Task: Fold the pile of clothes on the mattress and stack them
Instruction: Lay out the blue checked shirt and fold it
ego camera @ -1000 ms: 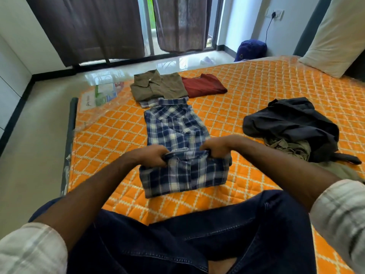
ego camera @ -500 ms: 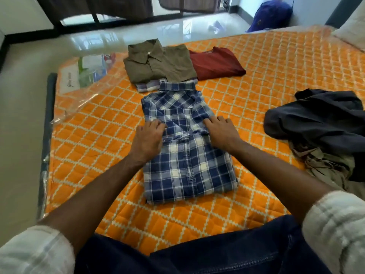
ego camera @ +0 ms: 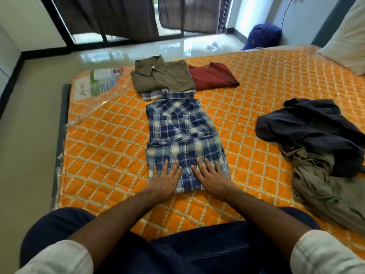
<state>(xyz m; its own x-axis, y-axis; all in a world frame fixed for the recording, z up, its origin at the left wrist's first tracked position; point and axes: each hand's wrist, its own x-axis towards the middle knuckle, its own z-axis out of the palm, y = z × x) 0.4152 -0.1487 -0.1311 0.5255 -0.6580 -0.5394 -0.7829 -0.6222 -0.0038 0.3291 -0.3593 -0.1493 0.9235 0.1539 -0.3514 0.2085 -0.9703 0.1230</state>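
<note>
Daylight came through the window (ego camera: 118, 34) ahead — bright glare lay on the floor (ego camera: 138, 50). Shadows were soft. Edges bowed, perhaps from the wide lens — the whole picture looked slightly soft.

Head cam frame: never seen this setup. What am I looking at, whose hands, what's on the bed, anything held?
No robot here: a person wears one wide-angle camera on the head, looking down at their own hands. The left hand and right hand lie flat, fingers straight, on the near end of a blue plaid shirt on the orange mattress. Nothing is gripped. Beyond it lie a folded olive shirt and a folded red shirt. To the right sits an unfolded pile of dark and khaki clothes.
</note>
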